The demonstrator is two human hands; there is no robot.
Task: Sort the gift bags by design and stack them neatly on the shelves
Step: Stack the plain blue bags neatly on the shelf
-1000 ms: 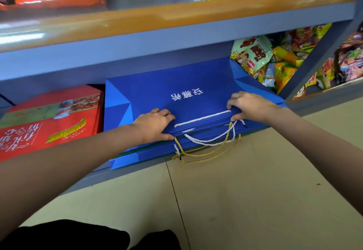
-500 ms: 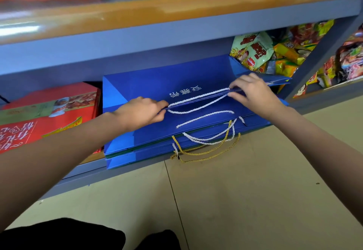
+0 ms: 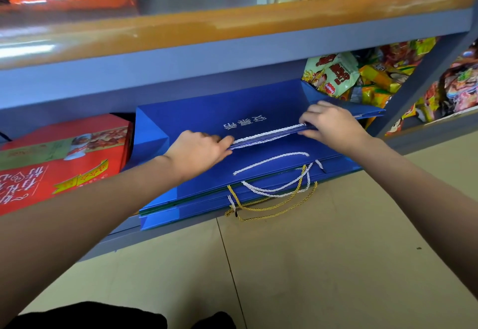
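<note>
While flat on the stack, top blue bag (image 3: 214,111) sits pinched between both hands' fingers (image 3: 309,132).

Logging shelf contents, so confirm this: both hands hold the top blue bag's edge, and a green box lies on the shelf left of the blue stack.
One thing is wrong: the box is red, not green, as the head view shows. The left hand and right hand do hold the top bag at its edge, and the box lies left of the stack.

Single view: head-worn wide-angle camera, facing forward and steeply down, close to a low shelf (image 3: 181,228) running across mid-frame. Upper shelf (image 3: 232,26) edge fills the top; floor (image 3: 310,264) occupies the lower half. Both forearms enter from the lower corners. Straight lines bow near the frame edges.
</note>
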